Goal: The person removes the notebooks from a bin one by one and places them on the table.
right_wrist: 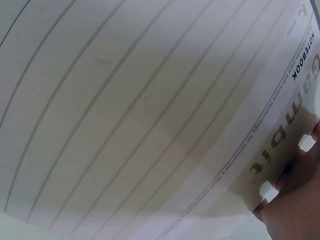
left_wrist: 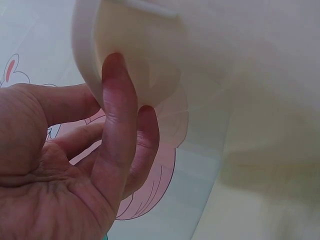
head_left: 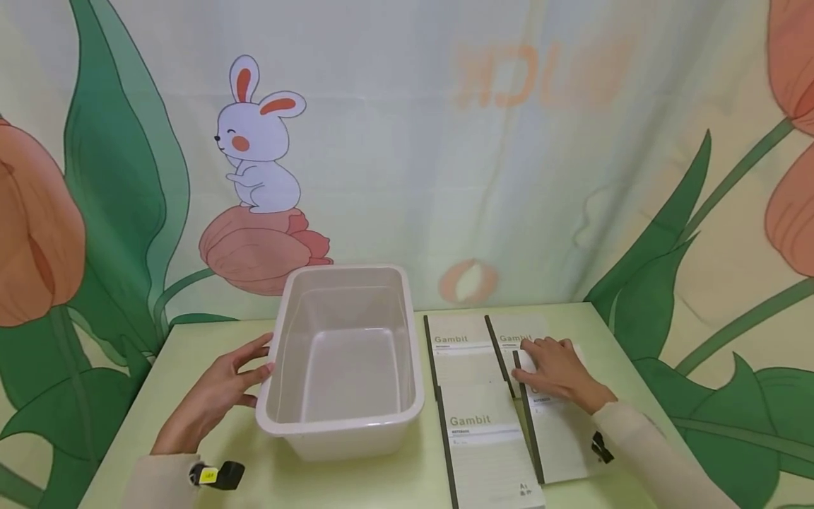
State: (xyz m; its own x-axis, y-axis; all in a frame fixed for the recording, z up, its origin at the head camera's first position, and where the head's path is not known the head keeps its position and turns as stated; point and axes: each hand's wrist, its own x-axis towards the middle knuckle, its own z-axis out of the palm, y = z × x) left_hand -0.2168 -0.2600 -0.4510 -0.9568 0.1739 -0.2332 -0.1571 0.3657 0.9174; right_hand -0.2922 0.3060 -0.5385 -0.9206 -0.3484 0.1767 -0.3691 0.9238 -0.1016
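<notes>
A beige plastic basin (head_left: 337, 424) stands on the table, its inside bare. At its left rim my left hand (head_left: 216, 389) holds on with bent fingers. The left wrist view shows fingertips (left_wrist: 116, 62) against the outer wall just under the rim. My right hand (head_left: 559, 371) grips the upper end of a white notebook (head_left: 562, 442) with a dark spine, thumb at the spine side. In the right wrist view the notebook's lined cover (right_wrist: 130, 110) fills most of the picture, with part of the hand at lower right.
Three more "Gambit" notebooks lie beside the held one: one at the back left (head_left: 467, 364), one at the back right (head_left: 518, 326), partly covered, and one in front (head_left: 490, 466). Behind the pale green table (head_left: 254, 474) hangs a printed curtain (head_left: 381, 155) with a rabbit and tulips.
</notes>
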